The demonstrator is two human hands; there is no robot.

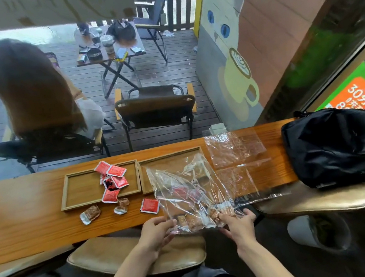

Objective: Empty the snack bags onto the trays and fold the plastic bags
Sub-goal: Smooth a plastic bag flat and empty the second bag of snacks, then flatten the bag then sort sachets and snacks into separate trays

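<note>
A clear plastic snack bag [184,192] lies tilted over the right wooden tray [170,157] and reaches past the counter's near edge. Brown and red snack packets sit inside its lower end. My left hand [157,232] grips the bag's bottom left corner. My right hand [238,223] grips the bottom right corner. The left wooden tray [76,190] holds several red packets [113,181]. Two brown packets [91,213] and one red packet [150,205] lie loose on the counter in front of it.
Two flat clear bags [234,147] rest on the wooden counter [24,221] right of the trays. A black backpack [342,146] fills the counter's right end. Tan stools [113,253] stand below. Beyond the window, a person sits on a deck with chairs.
</note>
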